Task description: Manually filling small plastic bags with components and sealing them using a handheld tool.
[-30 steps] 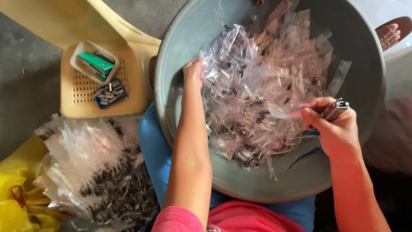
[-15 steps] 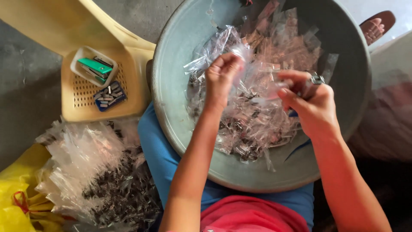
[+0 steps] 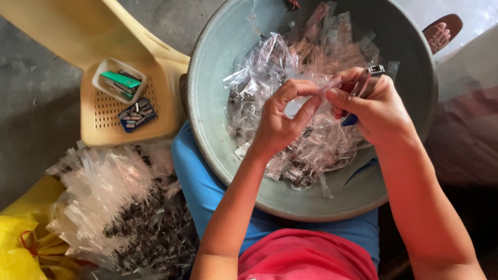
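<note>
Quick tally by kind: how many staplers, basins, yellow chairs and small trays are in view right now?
Staplers: 2, one in the right hand, one green in the white tray
Basins: 1
Yellow chairs: 1
Small trays: 2, white, blue
Total: 6

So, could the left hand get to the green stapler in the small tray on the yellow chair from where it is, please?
Probably yes, once freed. The left hand is pinching a clear packet over the basin; the green stapler lies uncovered in its tray on that side, with only the basin rim between.
</note>
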